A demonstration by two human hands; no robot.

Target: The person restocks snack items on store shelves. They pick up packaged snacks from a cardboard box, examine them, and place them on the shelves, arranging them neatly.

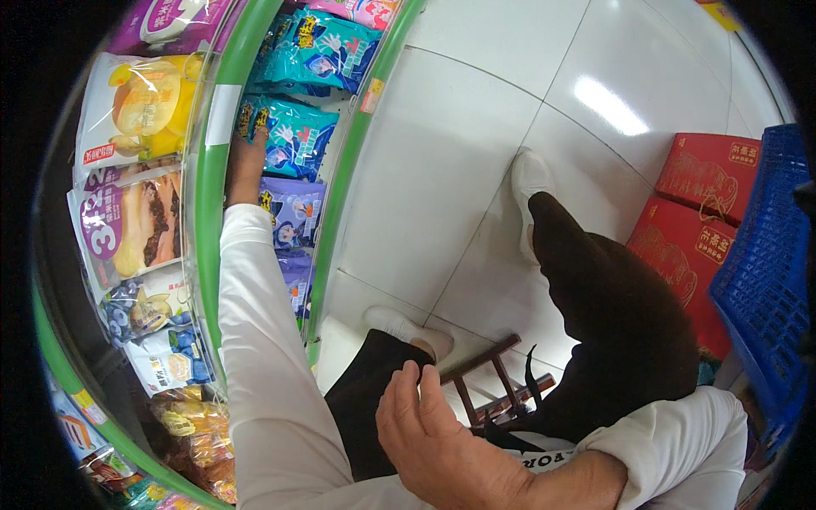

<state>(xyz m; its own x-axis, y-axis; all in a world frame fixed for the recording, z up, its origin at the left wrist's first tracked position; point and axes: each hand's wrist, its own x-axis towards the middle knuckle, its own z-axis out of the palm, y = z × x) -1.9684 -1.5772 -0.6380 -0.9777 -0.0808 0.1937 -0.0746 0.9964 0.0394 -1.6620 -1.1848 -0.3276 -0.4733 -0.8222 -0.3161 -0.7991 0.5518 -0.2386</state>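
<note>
My left hand [247, 167] reaches into the lower green-edged shelf, at the left end of a teal snack bag [298, 139]. Its thumb lies against the bag's edge; the other fingers are mostly hidden, so I cannot tell whether they grip it. Another teal bag [325, 54] lies just beyond, and a purple snack bag [296, 213] is on the near side of my wrist. My right hand [440, 440] hovers in front of my body with loosely bent fingers and nothing visible in it.
Bread and cake packets [143, 108] line the upper shelf, whose green edge [213, 172] runs beside my left forearm. A dark wooden stool [484, 376] stands by my legs. Red cartons [682, 248] and a blue plastic basket [765, 255] are at right on the tiled floor [433, 159].
</note>
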